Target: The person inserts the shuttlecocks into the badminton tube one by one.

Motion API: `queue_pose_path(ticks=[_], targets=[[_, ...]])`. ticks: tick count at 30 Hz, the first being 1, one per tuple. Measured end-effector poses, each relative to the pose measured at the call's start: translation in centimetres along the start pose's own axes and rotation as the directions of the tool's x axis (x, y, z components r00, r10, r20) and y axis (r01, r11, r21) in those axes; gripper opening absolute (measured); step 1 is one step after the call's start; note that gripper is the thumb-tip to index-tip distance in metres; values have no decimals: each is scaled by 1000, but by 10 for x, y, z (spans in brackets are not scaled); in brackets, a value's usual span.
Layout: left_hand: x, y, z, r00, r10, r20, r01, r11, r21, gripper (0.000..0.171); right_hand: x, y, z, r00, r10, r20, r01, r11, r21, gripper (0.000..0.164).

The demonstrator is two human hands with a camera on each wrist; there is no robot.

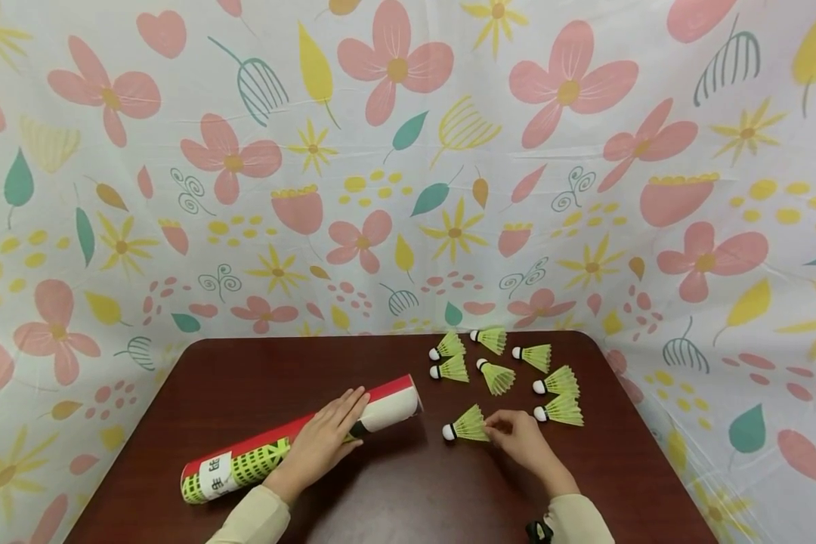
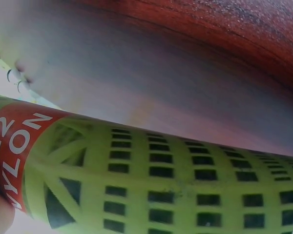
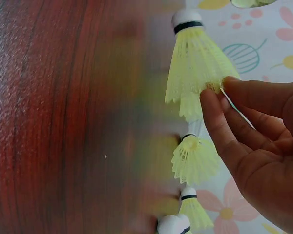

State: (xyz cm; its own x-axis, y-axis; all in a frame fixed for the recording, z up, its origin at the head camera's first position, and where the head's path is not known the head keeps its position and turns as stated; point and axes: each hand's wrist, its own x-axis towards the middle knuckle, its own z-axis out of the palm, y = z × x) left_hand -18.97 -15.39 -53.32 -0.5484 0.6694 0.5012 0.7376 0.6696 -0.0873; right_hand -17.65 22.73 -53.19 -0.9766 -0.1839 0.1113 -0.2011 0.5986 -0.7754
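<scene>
A shuttlecock tube (image 1: pixel 245 461) with red, white and green-yellow printing lies slantwise on the left half of the table. My left hand (image 1: pixel 319 442) holds it around the upper part, fingers over the top and thumb on the near side. NYLON lettering shows on the tube (image 2: pixel 161 180) in the left wrist view. To the right, my right hand (image 1: pixel 520 438) pinches the skirt rim of a yellow shuttlecock (image 1: pixel 468 425) between thumb and fingertips. Its white cork points left toward the tube. In the right wrist view the pinched shuttlecock (image 3: pixel 198 63) appears above other shuttlecocks.
Several more yellow shuttlecocks lie on the back right of the table, among them one (image 1: pixel 495 376) in the middle and a close pair whose nearer one (image 1: pixel 561 410) is beside the right hand. The dark brown table (image 1: pixel 265 370) meets a flower-printed cloth (image 1: pixel 394 189) behind.
</scene>
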Motion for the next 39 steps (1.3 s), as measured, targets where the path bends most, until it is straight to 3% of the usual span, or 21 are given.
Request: queue_pose_path(ticks=[7,18,39], targets=[[2,2,-1,1000,1,6,-1,1000,16,86,3,-5,2,996,-17,-90,18,1000,14,7],[5,5,-3,1000,-7,18,7,1000,3,85,12,-22,8,976,25,-216,-10,997,75,7],[9,7,-4,999,7,38,-7,1000,0,87,25,-53,27,975,-135,-176,155,982,104,4]])
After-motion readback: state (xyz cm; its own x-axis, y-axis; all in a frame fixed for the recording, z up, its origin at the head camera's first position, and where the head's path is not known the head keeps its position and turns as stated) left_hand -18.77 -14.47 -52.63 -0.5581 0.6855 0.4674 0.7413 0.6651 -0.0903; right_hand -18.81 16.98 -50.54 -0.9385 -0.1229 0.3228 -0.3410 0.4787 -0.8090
